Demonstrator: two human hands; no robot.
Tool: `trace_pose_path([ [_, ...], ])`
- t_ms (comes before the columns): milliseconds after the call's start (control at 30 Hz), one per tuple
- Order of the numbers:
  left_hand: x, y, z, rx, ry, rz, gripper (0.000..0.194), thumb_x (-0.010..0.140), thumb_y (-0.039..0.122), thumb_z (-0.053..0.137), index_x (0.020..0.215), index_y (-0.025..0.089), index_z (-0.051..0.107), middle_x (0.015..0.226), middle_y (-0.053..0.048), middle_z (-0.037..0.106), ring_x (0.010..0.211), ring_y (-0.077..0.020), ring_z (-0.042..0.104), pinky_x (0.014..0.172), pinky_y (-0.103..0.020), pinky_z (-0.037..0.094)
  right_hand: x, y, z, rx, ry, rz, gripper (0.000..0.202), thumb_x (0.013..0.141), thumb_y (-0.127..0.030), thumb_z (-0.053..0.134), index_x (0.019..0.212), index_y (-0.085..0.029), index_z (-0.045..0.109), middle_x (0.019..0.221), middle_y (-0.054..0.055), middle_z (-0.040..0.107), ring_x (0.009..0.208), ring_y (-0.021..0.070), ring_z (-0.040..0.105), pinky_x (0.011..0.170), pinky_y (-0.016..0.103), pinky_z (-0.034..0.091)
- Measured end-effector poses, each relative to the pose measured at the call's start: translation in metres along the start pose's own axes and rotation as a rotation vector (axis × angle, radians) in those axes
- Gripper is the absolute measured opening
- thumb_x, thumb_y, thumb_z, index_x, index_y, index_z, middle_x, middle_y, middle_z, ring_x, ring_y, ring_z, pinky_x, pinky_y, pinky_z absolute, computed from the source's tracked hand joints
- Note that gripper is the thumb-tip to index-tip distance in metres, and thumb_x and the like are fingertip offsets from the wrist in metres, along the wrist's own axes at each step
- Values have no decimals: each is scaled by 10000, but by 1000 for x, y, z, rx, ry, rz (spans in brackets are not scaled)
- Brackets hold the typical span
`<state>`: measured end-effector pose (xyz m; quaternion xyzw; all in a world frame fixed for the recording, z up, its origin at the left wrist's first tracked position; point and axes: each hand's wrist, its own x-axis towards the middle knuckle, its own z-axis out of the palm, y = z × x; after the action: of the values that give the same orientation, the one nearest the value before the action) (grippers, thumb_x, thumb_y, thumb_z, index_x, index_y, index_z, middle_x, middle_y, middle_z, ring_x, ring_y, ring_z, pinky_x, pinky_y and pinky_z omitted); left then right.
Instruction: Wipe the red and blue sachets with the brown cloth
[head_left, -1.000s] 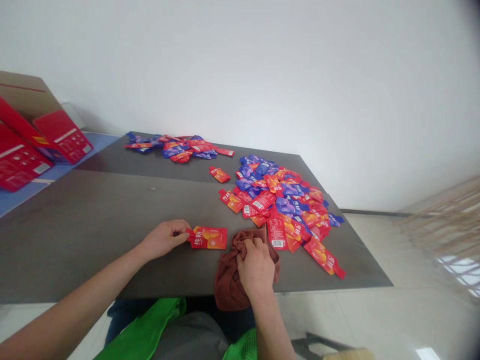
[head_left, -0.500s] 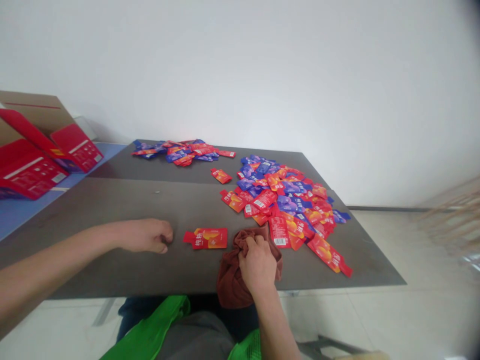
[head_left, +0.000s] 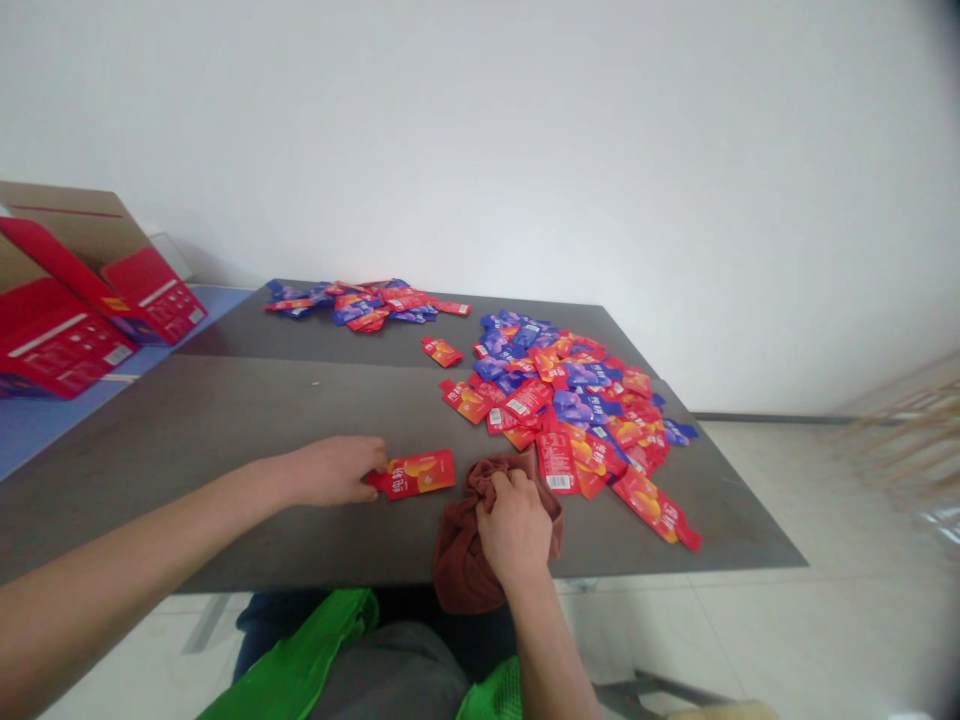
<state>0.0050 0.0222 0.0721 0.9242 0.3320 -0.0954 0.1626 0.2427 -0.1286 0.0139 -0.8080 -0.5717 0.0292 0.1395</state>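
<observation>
My left hand (head_left: 346, 470) pinches the narrow spout end of a red pouch (head_left: 422, 474) with orange fruit printed on it. The pouch lies on the dark grey table (head_left: 315, 545), its wide end toward the right. My right hand (head_left: 516, 525) is closed on a bunched brown cloth (head_left: 465, 560) at the table's near edge, part of it hanging over. Just beyond the cloth spreads a large heap of red and purple pouches (head_left: 581, 400). One red pouch (head_left: 658, 508) sticks out of the heap toward the lower right.
A smaller heap of pouches (head_left: 367, 303) lies at the table's far side, near the white wall. Between the heaps is a single red pouch (head_left: 442, 351). Open red cardboard boxes (head_left: 67, 335) stand on a blue surface (head_left: 30, 435) at the left.
My left hand has moved right and taken hold of the red pouch's spout end. The pouch has turned slightly. My right hand and the cloth have stayed put.
</observation>
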Motion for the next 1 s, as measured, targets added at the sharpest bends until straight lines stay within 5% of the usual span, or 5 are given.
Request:
trace_pose_path([
  [467,-10,2,22,30,97,-14,203,870,318,590,986,187,692,1040,-88,642,1003,-251,615,881,-343,456,0,0,-2,-19,-16,-13,67,936,-279,607,984,-239,631,1042,55,594,968,222,577,684,288,420],
  [1000,10,-13,-3,-77,47,33,222,829,271,544,851,215,758,911,-48,706,848,-207,649,764,-279,446,0,-2,-4,4,-9,0,61,921,-262,621,973,-235,635,1045,54,602,984,227,574,743,308,442],
])
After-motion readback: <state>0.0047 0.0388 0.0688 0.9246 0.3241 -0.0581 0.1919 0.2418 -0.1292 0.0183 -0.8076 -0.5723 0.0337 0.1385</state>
